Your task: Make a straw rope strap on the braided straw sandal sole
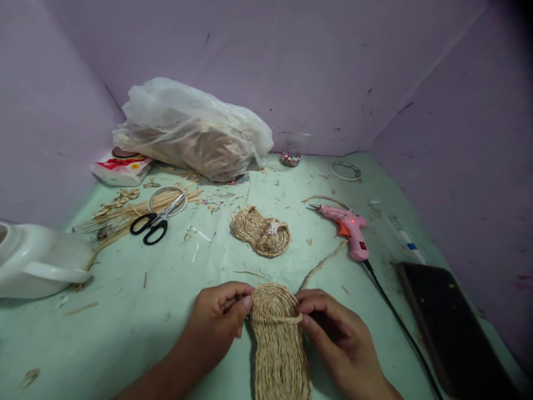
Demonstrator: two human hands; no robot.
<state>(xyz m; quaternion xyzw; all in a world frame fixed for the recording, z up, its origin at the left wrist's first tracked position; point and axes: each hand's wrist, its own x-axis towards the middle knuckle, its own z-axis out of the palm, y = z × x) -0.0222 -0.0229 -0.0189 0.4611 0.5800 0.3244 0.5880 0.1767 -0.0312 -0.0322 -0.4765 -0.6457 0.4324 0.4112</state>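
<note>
A woven straw sandal sole [280, 344] lies on the pale green table [137, 311] in front of me. My left hand [220, 316] pinches its left edge near the toe. My right hand [333, 328] presses the right edge, holding a braided straw cord [283, 319] that crosses the sole as a strap. The cord's loose end [322, 264] trails off toward the back right. A finished small straw sandal [261, 230] with a beaded strap lies further back at the centre.
A pink glue gun [348, 228] with a black cable lies at right, a dark phone [449, 328] beyond it. Black scissors [154, 222], straw stalks [125, 214], a plastic bag of straw [195, 133], a white jug [37, 261] and a tape ring [345, 170] stand about.
</note>
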